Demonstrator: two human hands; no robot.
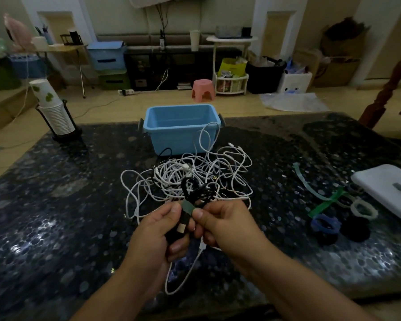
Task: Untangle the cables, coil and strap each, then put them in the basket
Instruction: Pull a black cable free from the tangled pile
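Over the tangled white cables (190, 174), left hand (153, 239) and right hand (227, 225) — each grip pinched — clamp the strapped black cable (195, 193).

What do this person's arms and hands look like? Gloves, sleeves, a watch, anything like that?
Nothing is worn that shows. The left hand and right hand are bare, with no gloves, rings or watch in view. Both forearms are bare to the bottom edge of the picture, with no sleeves. The nails on the fingers are short and unpainted.
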